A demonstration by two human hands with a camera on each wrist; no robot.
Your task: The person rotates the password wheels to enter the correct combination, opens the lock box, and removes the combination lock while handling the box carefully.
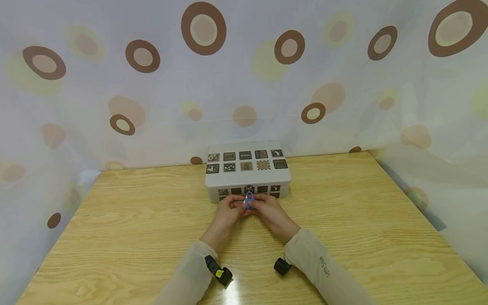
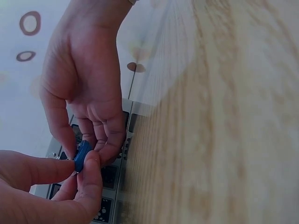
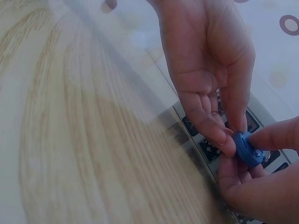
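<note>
A small blue padlock (image 1: 249, 202) is held at the front of a white box (image 1: 244, 180), its loop overlapping the metal latch (image 1: 249, 189) in the head view. My left hand (image 1: 228, 210) pinches the padlock from the left, thumb and fingers bent around its side. From the right, my right hand (image 1: 271, 213) grips it too, thumb against its face. Both wrist views show the blue body of the padlock (image 2: 82, 155) between the fingertips of the two hands, which partly cover it. The box lid is down.
Dark square pictures cover the box's lid and front. It stands near the back edge of a light wooden table (image 1: 145, 228). A white cloth (image 1: 167, 97) with brown and yellow rings hangs behind and at both sides. Black straps with small cameras (image 1: 224, 276) sit at the wrists.
</note>
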